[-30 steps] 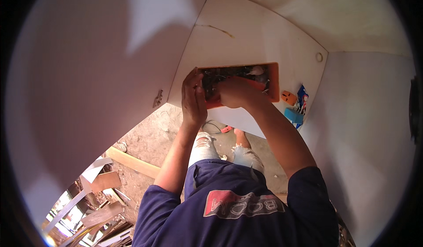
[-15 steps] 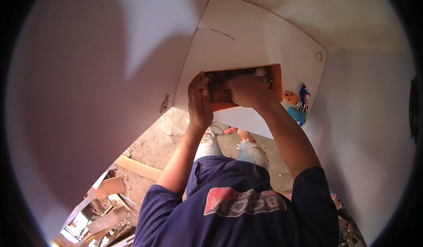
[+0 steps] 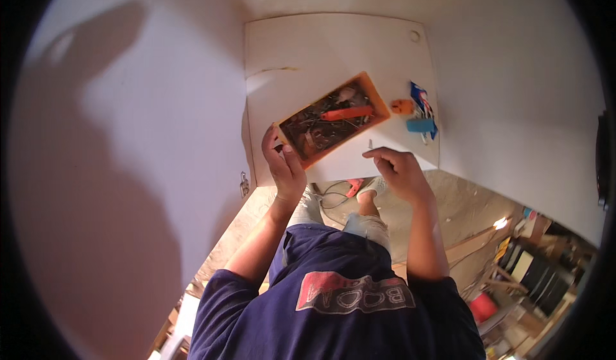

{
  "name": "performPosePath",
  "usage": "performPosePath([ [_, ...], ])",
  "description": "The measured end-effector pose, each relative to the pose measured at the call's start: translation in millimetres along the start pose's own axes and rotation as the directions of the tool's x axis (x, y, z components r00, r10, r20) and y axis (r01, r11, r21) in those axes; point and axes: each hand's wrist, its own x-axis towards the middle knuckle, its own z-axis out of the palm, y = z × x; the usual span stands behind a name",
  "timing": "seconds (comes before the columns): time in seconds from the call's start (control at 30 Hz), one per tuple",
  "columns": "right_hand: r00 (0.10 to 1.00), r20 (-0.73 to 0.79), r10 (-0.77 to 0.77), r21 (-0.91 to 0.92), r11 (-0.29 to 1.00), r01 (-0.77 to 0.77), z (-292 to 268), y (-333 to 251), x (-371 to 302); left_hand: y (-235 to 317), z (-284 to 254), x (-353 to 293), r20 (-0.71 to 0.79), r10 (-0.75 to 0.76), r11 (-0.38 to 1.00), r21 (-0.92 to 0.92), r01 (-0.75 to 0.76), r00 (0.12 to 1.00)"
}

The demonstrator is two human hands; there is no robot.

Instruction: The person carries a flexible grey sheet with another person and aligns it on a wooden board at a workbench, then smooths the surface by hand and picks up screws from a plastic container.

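An orange open-topped box point(image 3: 379, 106) sits slanted on the white panel, filled with small dark hardware and loose metal bits. On top of these lies a red-orange handled tool point(image 3: 347, 113). My left hand point(image 3: 284, 166) grips the box's near left end, thumb inside the rim and fingers outside. To the right of the box's near side is my right hand point(image 3: 400, 171), its fingers curled and drawn together. Just beyond its fingertips a small grey screw-like piece point(image 3: 370, 144) shows; whether the fingers touch it cannot be made out.
An orange plug-like block point(image 3: 402, 107), a blue block point(image 3: 420, 126) and a blue packet point(image 3: 420, 94) lie right of the box. White panels rise on both sides. A red power tool point(image 3: 353, 187) is on the floor by my feet. Clutter stands lower right.
My right hand has come out of the box toward me, exposing the contents. The box now slants, its right end farther away. My left hand stays on it, and my view has turned.
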Motion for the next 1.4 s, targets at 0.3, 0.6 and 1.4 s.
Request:
performPosePath([
  [0.3, 0.953, -0.288, 0.098, 0.136, 0.989, -0.061, -13.1, 96.5, -174.6, 38.0, 6.5, -6.0, -0.073, 0.056, 0.935, 0.353, -0.027, 0.996],
  [0.6, 0.787, -0.564, 0.251, 0.323, 0.944, -0.069, -4.3, 259.3, -358.3, 162.2, 152.7, -134.2, 0.559, 0.435, 0.891, -0.152, -0.428, 0.706],
  [1.4, 0.059, -0.339, 0.939, 0.833, 0.329, -0.446, -50.9, 616.8, -632.0, 261.4, 723.0, -468.0, 0.753, -0.263, 0.572, -0.381, -0.727, -0.603],
])
